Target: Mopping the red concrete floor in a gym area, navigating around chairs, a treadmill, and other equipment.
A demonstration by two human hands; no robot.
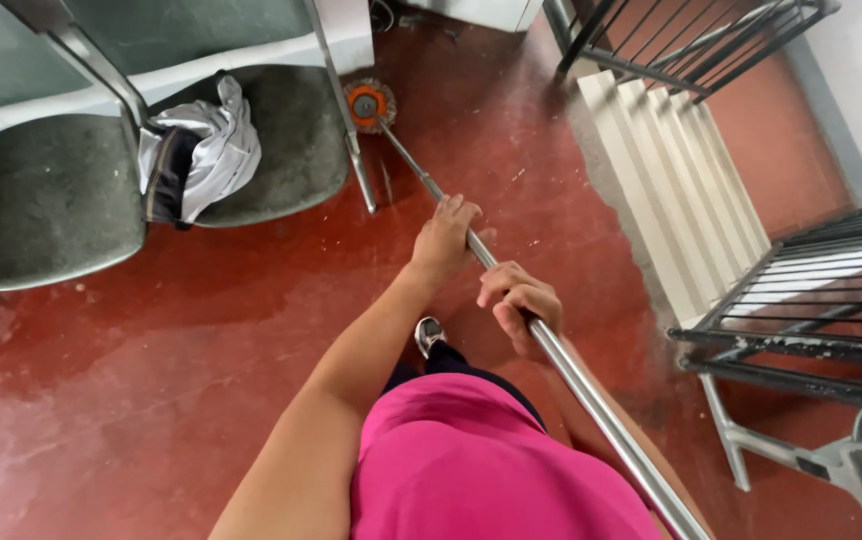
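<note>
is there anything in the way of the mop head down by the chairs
Yes. The mop head sits right by the chair leg, with the green chair beside it. Both hands grip the metal handle.

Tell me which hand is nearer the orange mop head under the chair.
Left. The left hand grips the metal pole farther down its length, closer to the mop head. The right hand grips the pole higher up, nearer the person's body.

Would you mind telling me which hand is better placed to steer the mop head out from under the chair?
Probably the left hand: it grips the metal handle nearer the mop head; the right hand holds farther back.
</note>
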